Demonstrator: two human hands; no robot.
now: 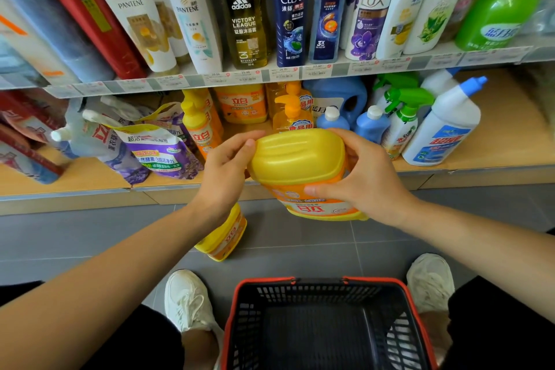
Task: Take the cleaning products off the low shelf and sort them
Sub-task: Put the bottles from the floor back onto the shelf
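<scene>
At centre, just before the shelf (495,156) edge, a yellow jug (297,159) hangs above the floor, base toward the camera, label upside down. The left hand (223,171) grips its 9 o'clock side with curled fingers; the right hand (363,177) clasps the 3 o'clock side, thumb across the label. At 7 o'clock from the jug a yellow bottle (225,237) sits on the floor. A basket (300,282) stands at 6 o'clock. On the shelf, pouches (156,150) lie at 9 o'clock and sprayers (402,117) stand at 2 o'clock.
</scene>
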